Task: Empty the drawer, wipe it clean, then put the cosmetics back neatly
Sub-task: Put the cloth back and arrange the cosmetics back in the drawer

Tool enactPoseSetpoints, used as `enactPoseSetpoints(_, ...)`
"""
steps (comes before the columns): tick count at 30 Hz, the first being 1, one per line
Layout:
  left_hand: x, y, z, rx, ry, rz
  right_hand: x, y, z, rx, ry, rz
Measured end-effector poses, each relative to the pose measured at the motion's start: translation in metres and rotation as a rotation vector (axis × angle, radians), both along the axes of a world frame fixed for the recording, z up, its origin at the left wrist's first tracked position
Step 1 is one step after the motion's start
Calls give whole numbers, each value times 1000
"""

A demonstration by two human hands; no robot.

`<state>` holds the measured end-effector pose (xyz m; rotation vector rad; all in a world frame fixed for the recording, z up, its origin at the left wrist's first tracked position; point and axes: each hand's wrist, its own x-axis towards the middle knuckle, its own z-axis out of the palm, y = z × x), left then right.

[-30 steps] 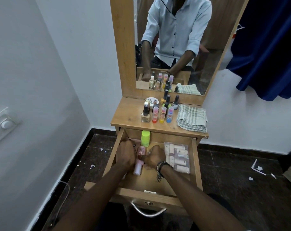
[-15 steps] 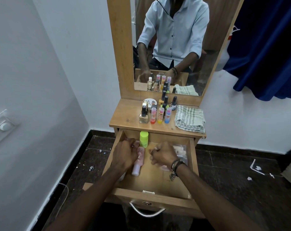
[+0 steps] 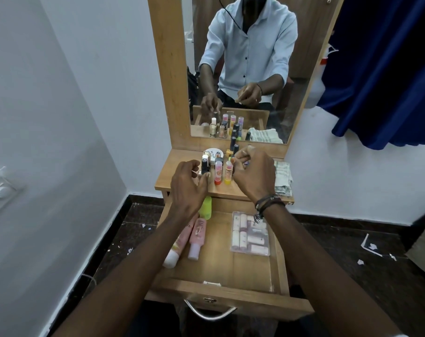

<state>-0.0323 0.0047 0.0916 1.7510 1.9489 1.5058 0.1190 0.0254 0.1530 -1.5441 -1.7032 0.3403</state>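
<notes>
With my left hand (image 3: 188, 183) loosely spread and my right hand (image 3: 252, 173) pinching something small I can't identify, I risk toppling the upright bottles (image 3: 218, 171) crowding the shelf's (image 3: 182, 181) front edge above the open drawer (image 3: 231, 268).

Two hands over the dresser top — left hand (image 3: 188, 184), right hand (image 3: 254, 176).

In the drawer (image 3: 221, 271): two pink tubes (image 3: 197, 237) side by side, one green bottle (image 3: 206, 207), one clear pack (image 3: 251, 234) of small pale containers (about ten; hard to count through the plastic).

On the dresser top (image 3: 166, 181): two coloured sticks (image 3: 218, 172) showing upright, red and yellow bases — any others hidden behind the right hand. Several dark-capped polish bottles (image 3: 235, 149), exact number unclear. One round white tin (image 3: 214, 153). One folded checked cloth (image 3: 283, 178).

One mirror (image 3: 243, 69).
</notes>
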Motion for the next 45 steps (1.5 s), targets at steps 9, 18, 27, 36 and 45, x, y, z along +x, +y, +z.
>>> enactPoseSetpoints(9, 17, 5, 4, 83, 154, -66, 12, 30, -2, -141, -393, 115)
enactPoseSetpoints(18, 36, 16, 10, -10, 307, -97, 12, 33, -19, -74, -458, 199)
enactPoseSetpoints(27, 33, 18, 9, 1, 281, -131, 8, 38, -32, 34, -443, 210)
enactPoseSetpoints(36, 26, -11, 7, 185, 205, -244, 26, 13, -21, 57, -347, 259)
enactPoseSetpoints(45, 11, -48, -43, 27, 249, -286, 30, -44, -52, -246, -410, 386)
